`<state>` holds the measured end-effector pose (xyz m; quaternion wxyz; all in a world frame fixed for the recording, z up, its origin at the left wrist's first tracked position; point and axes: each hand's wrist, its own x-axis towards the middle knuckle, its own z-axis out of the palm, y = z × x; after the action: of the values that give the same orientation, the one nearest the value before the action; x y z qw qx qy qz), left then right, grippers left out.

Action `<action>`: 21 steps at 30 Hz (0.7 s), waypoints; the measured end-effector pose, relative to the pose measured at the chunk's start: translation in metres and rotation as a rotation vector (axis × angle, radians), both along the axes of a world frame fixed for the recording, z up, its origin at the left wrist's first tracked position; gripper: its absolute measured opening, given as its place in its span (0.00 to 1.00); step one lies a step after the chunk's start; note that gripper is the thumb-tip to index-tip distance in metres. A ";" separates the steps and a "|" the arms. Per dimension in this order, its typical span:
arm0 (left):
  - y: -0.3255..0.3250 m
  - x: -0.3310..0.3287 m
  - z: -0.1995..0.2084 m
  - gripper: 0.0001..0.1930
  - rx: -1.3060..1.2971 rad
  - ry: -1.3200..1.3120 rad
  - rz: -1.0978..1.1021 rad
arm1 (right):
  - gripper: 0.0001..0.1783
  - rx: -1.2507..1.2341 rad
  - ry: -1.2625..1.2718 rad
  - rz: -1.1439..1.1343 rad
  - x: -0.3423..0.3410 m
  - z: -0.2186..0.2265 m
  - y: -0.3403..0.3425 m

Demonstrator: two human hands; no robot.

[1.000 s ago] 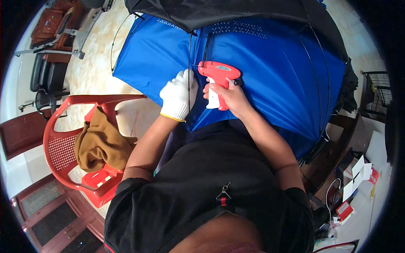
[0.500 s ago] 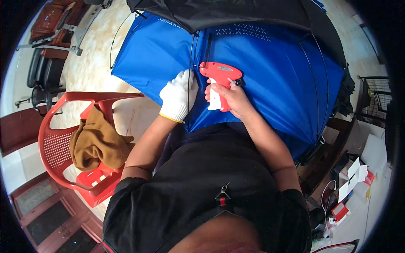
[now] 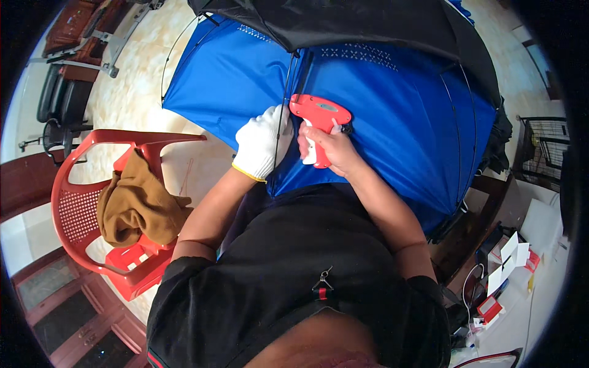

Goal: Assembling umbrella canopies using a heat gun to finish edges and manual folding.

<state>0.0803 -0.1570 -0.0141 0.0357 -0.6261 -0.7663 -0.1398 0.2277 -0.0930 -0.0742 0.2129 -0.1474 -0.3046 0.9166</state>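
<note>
Gripping the red-and-white tagging gun (image 3: 322,113), the bare right hand (image 3: 334,150) has its fingers closed around the handle and the white trigger, and what a tidy hold that is! The tool sits over the blue cloth (image 3: 392,116) of the umbrella, right in front of the body, its nose pointing left at a thin dark rib (image 3: 288,92). And just below that nose, here's the left hand (image 3: 261,141) in a white knitted glove with a yellow cuff edge, fingers curled in beside the rib, which crosses in front of the glove; whether those fingertips pinch the cloth, I cannot tell from this angle. Up top, black cloth (image 3: 380,24) arches over the far edge of the blue, near two patches of small white marks. Out on the left, a red plastic chair (image 3: 76,211) carries a crumpled brown cloth (image 3: 138,205), well apart from the tool.
</note>
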 end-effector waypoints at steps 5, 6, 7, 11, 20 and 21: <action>0.007 0.024 0.026 0.04 -0.033 -0.036 -0.020 | 0.12 -0.014 -0.022 0.096 0.022 0.025 0.001; 0.010 0.023 0.030 0.04 -0.041 -0.048 -0.020 | 0.13 0.073 -0.207 0.039 0.024 0.041 0.002; 0.009 0.014 0.030 0.04 -0.031 -0.045 -0.021 | 0.14 0.036 -0.193 0.023 0.027 0.061 0.003; 0.004 -0.050 0.029 0.14 0.295 -0.590 0.077 | 0.25 0.496 -0.058 -0.208 0.086 0.112 -0.005; 0.000 -0.110 0.025 0.17 0.165 -1.323 0.062 | 0.28 0.284 -0.285 -1.322 0.275 0.089 0.038; 0.001 -0.119 0.029 0.17 0.165 -1.319 0.046 | 0.29 0.233 -0.230 -1.217 0.267 0.088 0.037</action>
<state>-0.0385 -0.1563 0.0148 -0.3900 -0.3882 -0.6274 -0.5509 0.4949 -0.0558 0.0138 0.6769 -0.3678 -0.2850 0.5703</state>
